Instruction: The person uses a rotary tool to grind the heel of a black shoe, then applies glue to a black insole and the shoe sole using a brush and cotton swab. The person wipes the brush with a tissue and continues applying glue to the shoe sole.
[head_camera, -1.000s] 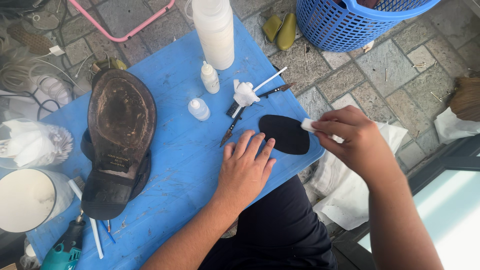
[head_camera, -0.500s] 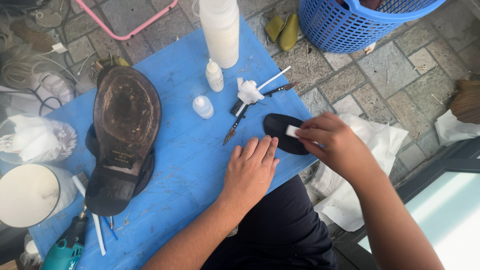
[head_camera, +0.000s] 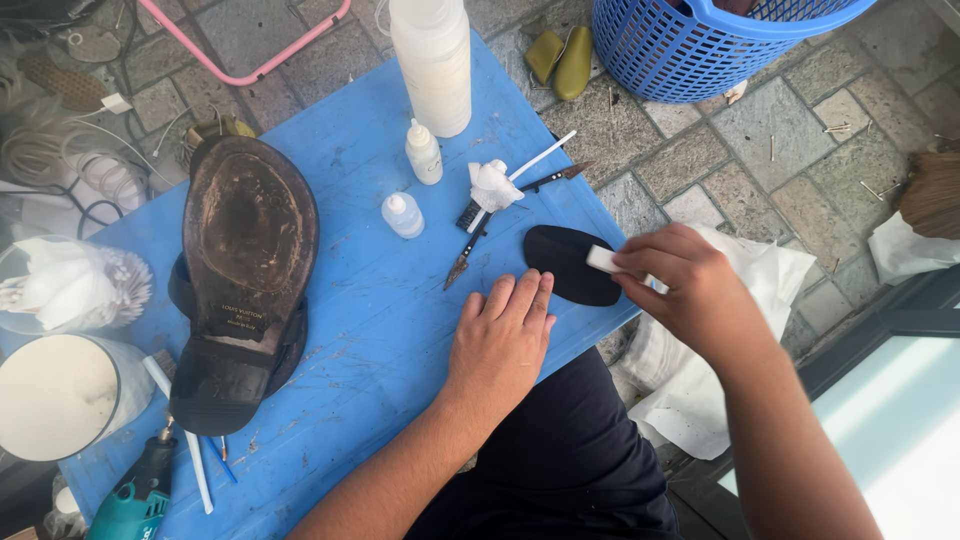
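Right hand (head_camera: 690, 285) has slid in from the table's edge over the last second; it now presses a small white block (head_camera: 603, 260), pinched between thumb and fingertips, onto the black sole piece (head_camera: 570, 262). Looks like rubbing or wiping of that piece is under way. Left hand (head_camera: 500, 335) is flat, fingers spread, empty, tips at the piece's near edge, barely shifted. The piece lies on the blue table (head_camera: 380, 330) near its right edge. Upturned shoe (head_camera: 245, 260), glue bottles unchanged.

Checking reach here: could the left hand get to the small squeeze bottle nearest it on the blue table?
Probably yes: the left hand lies flat and empty, and bare blue table lies between it and the small squeeze bottle.
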